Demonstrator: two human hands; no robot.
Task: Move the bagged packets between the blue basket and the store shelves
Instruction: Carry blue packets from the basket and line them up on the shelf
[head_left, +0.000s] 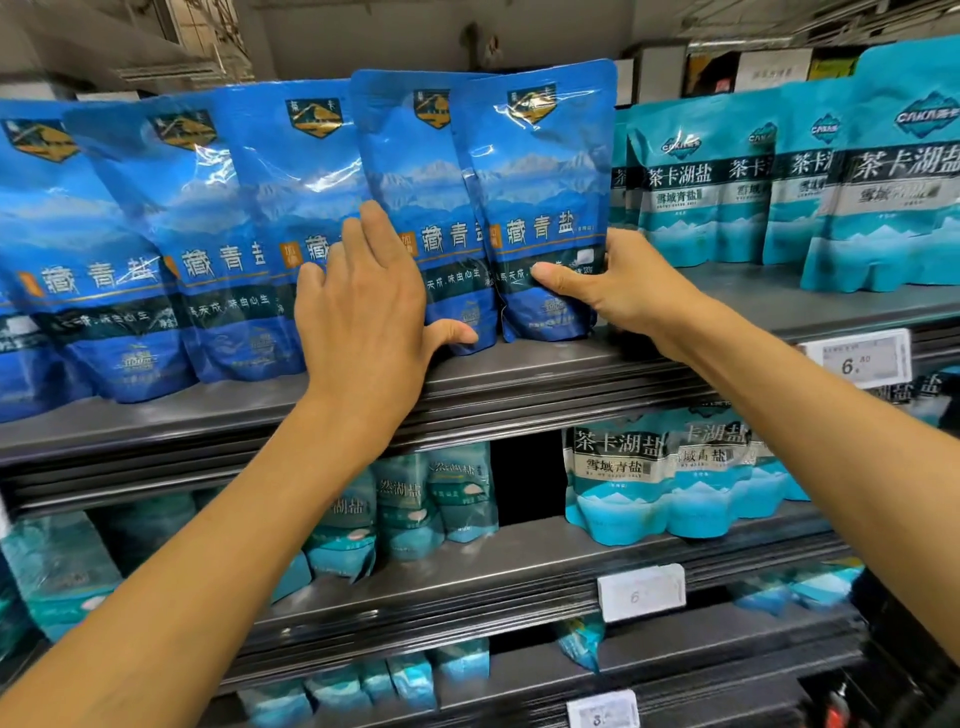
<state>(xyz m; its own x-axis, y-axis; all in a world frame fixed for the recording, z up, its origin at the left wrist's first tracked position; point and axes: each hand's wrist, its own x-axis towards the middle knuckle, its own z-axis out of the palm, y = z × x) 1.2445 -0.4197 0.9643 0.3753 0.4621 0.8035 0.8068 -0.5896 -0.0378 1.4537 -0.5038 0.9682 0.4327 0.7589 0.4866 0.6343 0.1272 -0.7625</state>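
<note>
Blue packet (540, 208), upright on shelf (519, 374): lower right corner gripped by my right hand (618, 291); left hand (363, 312) flat, fingers straight, against neighbouring packet (415, 197).

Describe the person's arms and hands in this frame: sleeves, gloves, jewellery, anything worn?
Both are bare. The left hand and right hand carry no gloves, and no rings show on the visible fingers. No watch or band shows on either wrist. Both forearms are uncovered right to the frame edge, so no sleeve is in view. No markings or tape visible.
</note>
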